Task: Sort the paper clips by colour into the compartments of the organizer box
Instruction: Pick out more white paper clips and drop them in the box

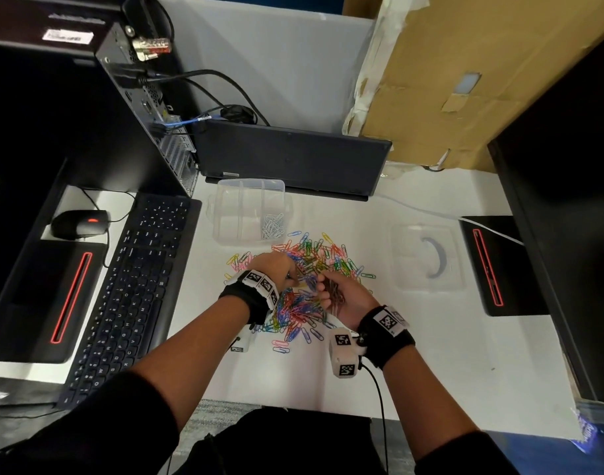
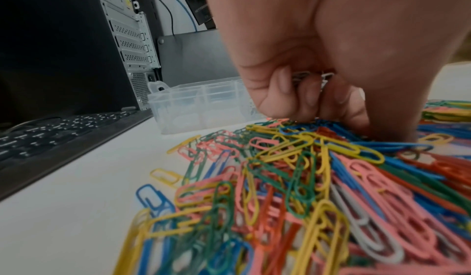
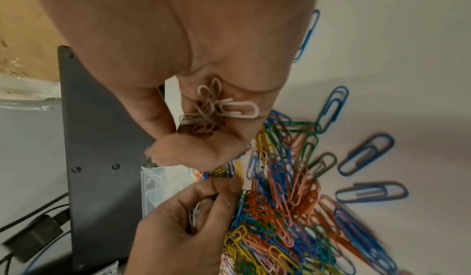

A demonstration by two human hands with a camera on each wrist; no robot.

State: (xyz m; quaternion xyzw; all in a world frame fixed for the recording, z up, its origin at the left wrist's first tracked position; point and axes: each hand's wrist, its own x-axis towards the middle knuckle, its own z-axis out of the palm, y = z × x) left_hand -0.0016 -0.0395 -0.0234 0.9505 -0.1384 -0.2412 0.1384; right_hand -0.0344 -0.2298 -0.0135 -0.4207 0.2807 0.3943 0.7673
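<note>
White clips [image 3: 229,108] sit cupped in my curled right hand [image 1: 345,296] so they stay gathered; my left hand [image 1: 276,267] pinches more from the mixed pile [image 1: 307,269], near the organizer box [image 1: 251,209].

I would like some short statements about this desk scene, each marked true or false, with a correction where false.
1. The box holds white clips in one compartment. True.
2. The right hand holds nothing. False: its fingers curl round a bunch of white clips in the palm.
3. The left hand is over the pile and pinches white clips. True.
4. The pile holds one colour only. False: it mixes blue, yellow, green, pink, orange and white.
5. The lid is on the box. False: it lies on the desk, right of the pile.
</note>
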